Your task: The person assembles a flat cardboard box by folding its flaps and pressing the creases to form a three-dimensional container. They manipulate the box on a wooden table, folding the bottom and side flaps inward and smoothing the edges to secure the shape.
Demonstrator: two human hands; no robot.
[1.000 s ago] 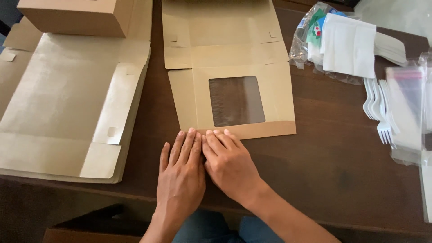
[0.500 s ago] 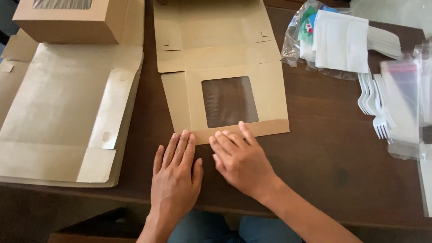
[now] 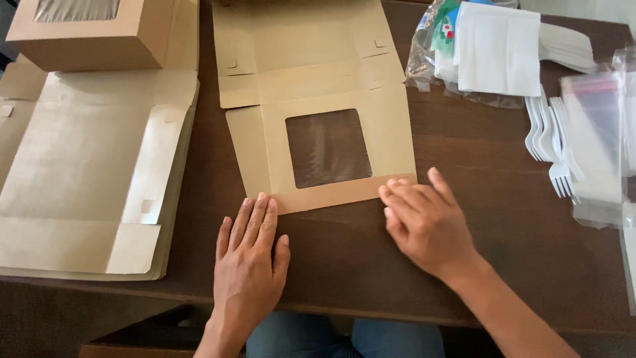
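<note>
A flat brown cardboard box blank with a square clear window lies unfolded on the dark wooden table. My left hand rests flat, its fingertips at the left end of the blank's near flap. My right hand lies palm down at the right end of that flap, fingertips touching its corner. Neither hand holds anything.
A stack of flat brown box blanks lies at the left, with an assembled window box behind it. At the right are white plastic forks, white napkins in a clear bag and clear plastic sleeves.
My hands were side by side at the middle of the near flap. They have slid apart, the right one farther to the right and the left slightly left, toward the flap's ends.
</note>
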